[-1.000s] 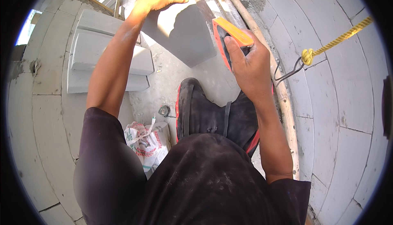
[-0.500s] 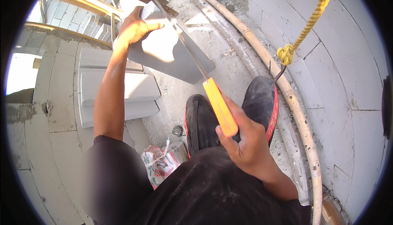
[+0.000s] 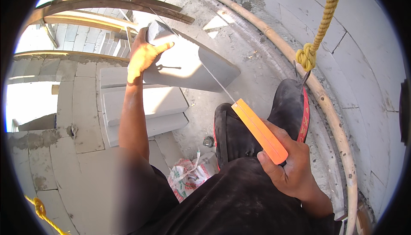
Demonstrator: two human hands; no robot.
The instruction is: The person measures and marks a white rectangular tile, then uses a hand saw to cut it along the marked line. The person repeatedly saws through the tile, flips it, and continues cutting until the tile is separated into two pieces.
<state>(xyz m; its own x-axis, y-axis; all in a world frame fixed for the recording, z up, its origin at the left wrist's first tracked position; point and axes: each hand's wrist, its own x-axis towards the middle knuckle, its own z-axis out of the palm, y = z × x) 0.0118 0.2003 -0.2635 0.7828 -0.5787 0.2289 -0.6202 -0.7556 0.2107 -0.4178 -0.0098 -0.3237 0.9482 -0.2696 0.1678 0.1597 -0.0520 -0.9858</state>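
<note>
**Saw blade lying across a tilted grey block**

The grey block (image 3: 188, 66) is being held up off the floor, tilted, its far upper end raised and its lower right corner hanging free over the dusty concrete floor (image 3: 257, 76). The left hand (image 3: 143, 55) is gripping that upper end, fingers (image 3: 165, 47) wrapped over the top edge and closed on the block. The thin blade of the handsaw (image 3: 257, 130) is running diagonally across the block's top face, from the upper corner by the left hand down past the long right edge. The right hand (image 3: 287, 166) is clenching the saw's orange handle, fingers closed around its lower end, well apart from the block.

Just below the block, two black boots (image 3: 239, 132) are standing on the floor, the right one edged in red. To the left, stacked grey slabs (image 3: 145, 106) are lying beside the block's lower face; whether they touch it cannot be told. A crumpled printed sack (image 3: 188, 177) is sitting near the left boot.

Open floor is showing beyond the block's lower corner, bounded on the right by a long bamboo pole (image 3: 329, 111) curving along the foot of a block wall (image 3: 368, 64). A knotted yellow rope (image 3: 319, 34) is hanging near the pole, over the right boot. Curved wooden planks (image 3: 107, 6) are crossing the scene behind the left hand.
</note>
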